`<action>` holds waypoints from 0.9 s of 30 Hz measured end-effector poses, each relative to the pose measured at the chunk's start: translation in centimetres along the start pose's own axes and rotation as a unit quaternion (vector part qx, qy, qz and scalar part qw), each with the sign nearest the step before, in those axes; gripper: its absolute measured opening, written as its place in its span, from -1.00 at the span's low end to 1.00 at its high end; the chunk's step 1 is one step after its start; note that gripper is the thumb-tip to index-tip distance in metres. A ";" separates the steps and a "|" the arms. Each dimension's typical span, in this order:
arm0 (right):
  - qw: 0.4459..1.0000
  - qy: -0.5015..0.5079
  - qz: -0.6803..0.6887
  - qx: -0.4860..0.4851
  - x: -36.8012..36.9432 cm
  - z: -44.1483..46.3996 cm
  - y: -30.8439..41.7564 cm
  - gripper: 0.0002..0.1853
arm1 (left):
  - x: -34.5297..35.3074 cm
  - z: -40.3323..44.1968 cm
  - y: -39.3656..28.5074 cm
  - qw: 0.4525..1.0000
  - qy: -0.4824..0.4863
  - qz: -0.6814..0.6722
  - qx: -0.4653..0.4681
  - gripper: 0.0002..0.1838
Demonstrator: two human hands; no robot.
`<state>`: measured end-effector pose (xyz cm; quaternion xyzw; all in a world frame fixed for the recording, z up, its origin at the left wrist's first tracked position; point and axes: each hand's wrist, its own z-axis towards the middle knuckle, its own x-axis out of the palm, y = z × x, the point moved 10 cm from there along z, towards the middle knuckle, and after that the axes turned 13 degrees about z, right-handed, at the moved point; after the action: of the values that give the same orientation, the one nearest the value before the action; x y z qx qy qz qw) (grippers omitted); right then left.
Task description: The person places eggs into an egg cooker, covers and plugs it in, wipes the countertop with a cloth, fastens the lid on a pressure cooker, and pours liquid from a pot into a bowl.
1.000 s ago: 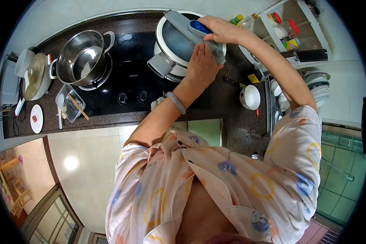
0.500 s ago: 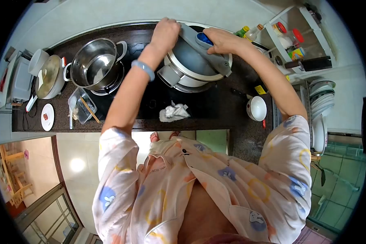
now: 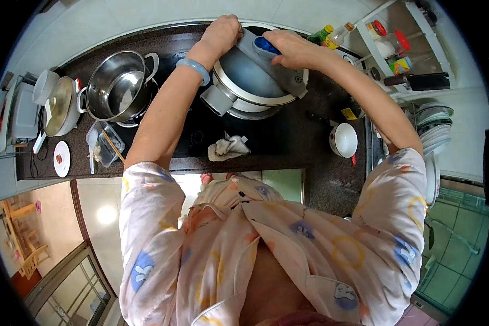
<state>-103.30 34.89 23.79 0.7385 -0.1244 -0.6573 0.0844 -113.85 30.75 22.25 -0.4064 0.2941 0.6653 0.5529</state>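
Observation:
Both hands are at a pressure cooker (image 3: 218, 101) at the back of the dark hob. Its domed grey lid (image 3: 250, 75) has a broad grey handle (image 3: 269, 64) running across it, with a blue inset (image 3: 265, 45). At the handle's far left end my left hand (image 3: 223, 33) is closed, its fingertips partly hidden. My right hand (image 3: 293, 50) grips the handle beside the blue inset, with the thumb on the near side. The cooker's side grip points toward the front left.
A steel pot (image 3: 119, 87) stands left of the cooker. A crumpled cloth (image 3: 228, 148) lies in front. On the right are a white bowl (image 3: 343, 140), a dark-handled knife (image 3: 321, 119), bottles (image 3: 339, 36) and a dish rack with plates (image 3: 436, 133). A clear container (image 3: 111, 146) holds chopsticks.
Both hands keep their places on the lid handle. The whole view has shifted slightly, and the cooker appears a little farther left. No thing has been taken up or let go.

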 end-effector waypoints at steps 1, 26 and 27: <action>1.000 0.001 0.001 0.000 0.0 0.0 0.1 -0.51 | -0.1 -0.1 -0.1 1.000 0.011 0.008 -0.017 -0.86; 0.986 0.046 -0.093 -0.129 0.4 0.5 1.9 -0.41 | -8.2 -1.6 -0.6 0.995 -0.062 -0.073 0.000 -0.79; 0.989 0.052 -0.078 -0.115 0.6 0.6 1.7 -0.42 | -12.5 -3.4 -1.0 0.980 -0.163 -0.116 -0.023 -0.78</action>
<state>-103.95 33.10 23.60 0.7641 0.0151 -0.6329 0.1235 -111.40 21.87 31.40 -0.3367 0.1354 0.6607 0.6571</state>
